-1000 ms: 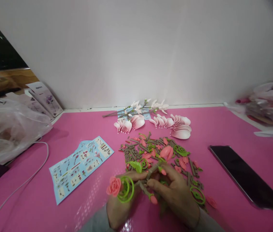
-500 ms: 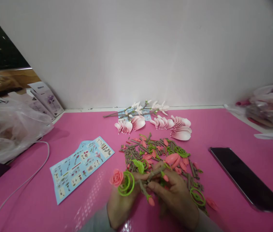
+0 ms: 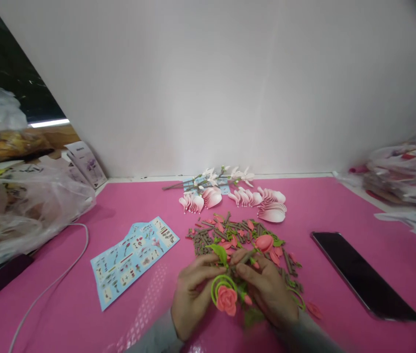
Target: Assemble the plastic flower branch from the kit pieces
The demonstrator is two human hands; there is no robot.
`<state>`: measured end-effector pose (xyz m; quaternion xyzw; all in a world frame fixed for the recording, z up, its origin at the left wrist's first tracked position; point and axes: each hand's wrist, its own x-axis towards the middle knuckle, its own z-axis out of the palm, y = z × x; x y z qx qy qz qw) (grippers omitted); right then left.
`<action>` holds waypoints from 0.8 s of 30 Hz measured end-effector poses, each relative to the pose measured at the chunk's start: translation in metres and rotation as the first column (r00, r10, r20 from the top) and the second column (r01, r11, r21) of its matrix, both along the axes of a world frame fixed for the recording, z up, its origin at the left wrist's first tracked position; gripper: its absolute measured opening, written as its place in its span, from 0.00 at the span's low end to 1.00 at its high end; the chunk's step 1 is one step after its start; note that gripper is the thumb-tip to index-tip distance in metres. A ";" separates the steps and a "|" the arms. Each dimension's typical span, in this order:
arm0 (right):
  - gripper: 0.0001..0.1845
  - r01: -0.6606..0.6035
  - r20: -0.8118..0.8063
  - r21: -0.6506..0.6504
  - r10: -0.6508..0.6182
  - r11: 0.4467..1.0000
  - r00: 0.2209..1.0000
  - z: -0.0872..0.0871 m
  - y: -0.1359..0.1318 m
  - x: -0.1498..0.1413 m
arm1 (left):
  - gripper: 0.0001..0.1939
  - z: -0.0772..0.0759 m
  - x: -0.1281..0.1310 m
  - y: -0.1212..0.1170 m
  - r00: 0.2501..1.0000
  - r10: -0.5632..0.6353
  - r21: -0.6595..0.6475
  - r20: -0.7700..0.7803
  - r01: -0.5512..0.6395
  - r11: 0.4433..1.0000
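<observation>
Between my two hands is a toy flower branch (image 3: 245, 261) of brown stem pieces with coral buds. A coral rose (image 3: 227, 300) with green rings (image 3: 215, 287) hangs at its near side, and a bright green leaf (image 3: 220, 253) sticks up at the left. My left hand (image 3: 195, 294) pinches the branch beside the leaf. My right hand (image 3: 272, 289) is closed around the stem's right part, with a large coral bud (image 3: 264, 243) just beyond the fingers. Fingers hide the exact joint. Loose brown, coral and green pieces (image 3: 204, 242) lie piled behind my hands.
A blue instruction sheet (image 3: 134, 262) lies left, near a white cable (image 3: 77, 264). Pink petal stacks (image 3: 272, 211) and a white-flowered branch (image 3: 208, 177) lie at the back. A black phone (image 3: 366, 274) is at right; plastic bags (image 3: 46, 196) crowd the left side.
The branch has turned in my hands: the coral rose and green rings swung from the left to the middle front. My left hand now grips near the leaf. The camera view has shifted slightly.
</observation>
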<state>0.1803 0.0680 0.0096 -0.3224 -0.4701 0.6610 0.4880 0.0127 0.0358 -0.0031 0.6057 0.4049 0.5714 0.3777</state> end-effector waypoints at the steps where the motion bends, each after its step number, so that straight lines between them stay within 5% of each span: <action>1: 0.12 -0.004 0.008 0.010 0.004 1.000 1.000 -0.001 0.001 0.001 | 0.09 0.001 0.000 0.001 0.998 0.005 -0.031 0.058 -0.003 1.000; 11: 0.17 -0.131 0.087 0.056 0.126 0.990 0.988 0.009 -0.002 -0.001 | 0.14 0.003 0.010 0.006 0.966 -0.075 -0.217 0.248 0.131 0.967; 16: 0.18 -0.164 0.123 0.101 0.151 0.981 0.981 0.031 -0.011 0.007 | 0.17 0.029 0.017 0.000 0.967 -0.058 -0.196 0.246 0.109 0.974; 20: 0.19 -0.196 0.179 0.106 0.176 0.975 0.968 0.052 -0.032 0.017 | 0.16 0.056 0.021 -0.030 0.968 -0.078 -0.189 0.240 0.126 0.974; 24: 0.22 -0.201 0.187 0.104 0.179 0.974 0.966 0.063 -0.076 0.018 | 0.17 0.047 0.012 -0.081 0.986 -0.059 -0.197 0.155 0.089 0.976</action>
